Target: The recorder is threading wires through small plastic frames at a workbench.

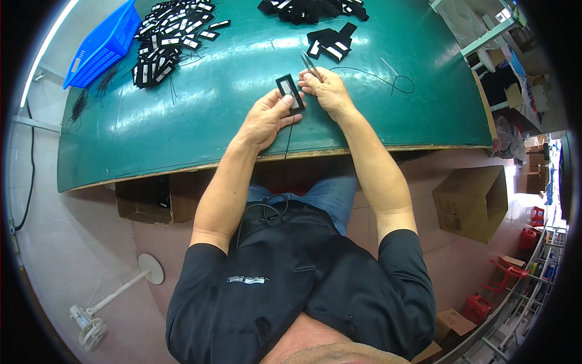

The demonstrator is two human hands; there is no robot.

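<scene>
In my left hand (267,118) I pinch a small black rectangular frame piece (296,100) with a pale window, thumb across its face. A thin black cord (287,142) hangs below it over the table's front edge. My right hand (327,91) is closed on a slim two-pronged metal tool (308,63), like tweezers or thread snips, its tips pointing up and away. The right fingertips are close beside the frame piece's right edge; whether they touch it or its cord, I cannot tell.
The green table (230,67) bears a heap of black-and-white corded pieces (163,42), a blue basket (106,42), flat black pieces (332,43), more dark pieces (309,9) at the back, and a looped black cord (388,80) on the right. Cardboard boxes (473,203) stand on the floor.
</scene>
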